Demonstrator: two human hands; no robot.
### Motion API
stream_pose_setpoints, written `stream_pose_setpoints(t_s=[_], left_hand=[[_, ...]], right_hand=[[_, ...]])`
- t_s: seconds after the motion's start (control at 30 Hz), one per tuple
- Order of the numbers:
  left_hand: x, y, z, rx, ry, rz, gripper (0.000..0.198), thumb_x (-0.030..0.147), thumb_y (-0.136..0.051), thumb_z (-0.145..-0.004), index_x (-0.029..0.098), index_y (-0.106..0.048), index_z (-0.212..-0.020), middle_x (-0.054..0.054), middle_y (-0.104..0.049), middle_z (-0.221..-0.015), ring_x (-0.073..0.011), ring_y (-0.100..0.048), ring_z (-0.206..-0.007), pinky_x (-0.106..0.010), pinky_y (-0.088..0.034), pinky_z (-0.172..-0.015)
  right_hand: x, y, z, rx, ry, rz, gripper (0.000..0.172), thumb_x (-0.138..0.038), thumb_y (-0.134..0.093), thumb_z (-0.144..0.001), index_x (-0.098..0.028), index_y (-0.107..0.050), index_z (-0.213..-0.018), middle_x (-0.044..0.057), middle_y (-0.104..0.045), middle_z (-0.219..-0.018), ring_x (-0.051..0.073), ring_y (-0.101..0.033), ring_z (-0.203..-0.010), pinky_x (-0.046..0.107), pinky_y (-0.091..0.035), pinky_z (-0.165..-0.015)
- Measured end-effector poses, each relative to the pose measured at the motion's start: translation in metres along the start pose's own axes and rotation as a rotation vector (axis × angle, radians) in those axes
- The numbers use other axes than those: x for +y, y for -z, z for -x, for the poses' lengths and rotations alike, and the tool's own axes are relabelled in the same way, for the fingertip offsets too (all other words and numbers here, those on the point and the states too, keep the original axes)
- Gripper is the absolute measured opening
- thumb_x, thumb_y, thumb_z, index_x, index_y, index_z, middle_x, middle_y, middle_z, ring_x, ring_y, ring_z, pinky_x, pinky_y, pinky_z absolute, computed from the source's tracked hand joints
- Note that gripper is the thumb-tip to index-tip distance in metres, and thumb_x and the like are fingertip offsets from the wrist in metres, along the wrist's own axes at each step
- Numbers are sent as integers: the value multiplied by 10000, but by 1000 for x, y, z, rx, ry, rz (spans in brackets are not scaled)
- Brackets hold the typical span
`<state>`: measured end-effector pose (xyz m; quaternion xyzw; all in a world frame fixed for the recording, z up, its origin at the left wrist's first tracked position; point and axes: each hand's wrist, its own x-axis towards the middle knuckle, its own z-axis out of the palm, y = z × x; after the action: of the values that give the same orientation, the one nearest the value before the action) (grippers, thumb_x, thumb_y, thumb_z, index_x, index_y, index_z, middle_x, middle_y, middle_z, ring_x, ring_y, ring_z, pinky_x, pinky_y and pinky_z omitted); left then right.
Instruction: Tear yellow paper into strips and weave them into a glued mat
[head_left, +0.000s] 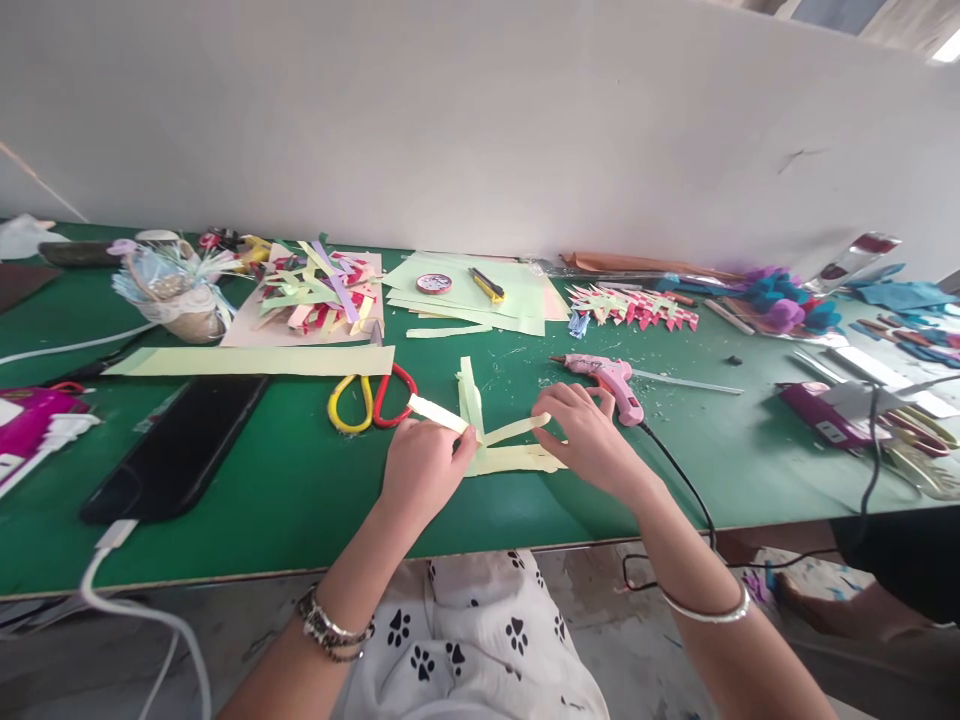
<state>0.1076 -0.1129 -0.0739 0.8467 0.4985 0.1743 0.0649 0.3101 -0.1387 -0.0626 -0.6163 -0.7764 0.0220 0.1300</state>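
Note:
Several pale green and cream paper strips (517,430) cross one another low over the green table. My left hand (431,460) is closed, pinching the strips near their crossing between thumb and fingers. One strip end sticks out past it to the upper left, and another green strip (470,392) points away from me. My right hand (589,432) has its thumb and fingers around the tip of a strip that runs right; the fingers look closed on it. Just behind that hand lies a pink glue gun (609,378). Scissors with yellow and red handles (373,400) lie left of the strips.
A black phone (180,450) with a white cable and a long paper strip (255,361) lie left. Behind are a pile of coloured paper strips (322,290), green sheets (427,308) and a yellow-black cutter (487,286). A glue gun cord (686,480) hangs over the front edge.

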Motion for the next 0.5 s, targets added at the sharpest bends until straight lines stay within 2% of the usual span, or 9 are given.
stream_pose_setpoints(t_s=[0.13, 0.27, 0.37, 0.5], left_hand=[[1, 2, 0, -15, 10, -11, 475, 293, -353, -880, 174, -465, -434, -3, -470, -422, -131, -415, -424, -298, -331, -571], [1, 3, 0, -23, 13, -3, 466, 293, -350, -880, 169, -479, -450, -5, -489, -437, -128, -416, -432, -294, -321, -573], [1, 1, 0, -19, 20, 1, 444, 298, -352, -875, 167, -483, -472, -2, -487, -447, -126, -411, -441, -292, -323, -587], [0, -2, -1, -24, 26, 28, 472, 310, -326, -881, 168, -450, -448, 4, -448, -428, -117, -389, -433, -299, -344, -648]], right_hand=[[0, 10, -3, -54, 10, -150, 86, -268, -493, -820, -211, -551, -851, 34, -604, -911, 200, -533, -870, 456, -281, -875], [5, 11, -4, -136, -40, -430, 139, -330, -497, -810, -203, -552, -823, 23, -605, -815, 157, -542, -721, 339, -391, -722], [7, 7, -6, -134, -73, -666, 184, -348, -492, -796, -195, -548, -883, 44, -604, -865, 149, -556, -712, 274, -416, -606], [0, 12, -13, -111, -99, -764, 168, -316, -505, -775, -186, -555, -869, 31, -597, -817, 133, -551, -695, 239, -404, -562]])
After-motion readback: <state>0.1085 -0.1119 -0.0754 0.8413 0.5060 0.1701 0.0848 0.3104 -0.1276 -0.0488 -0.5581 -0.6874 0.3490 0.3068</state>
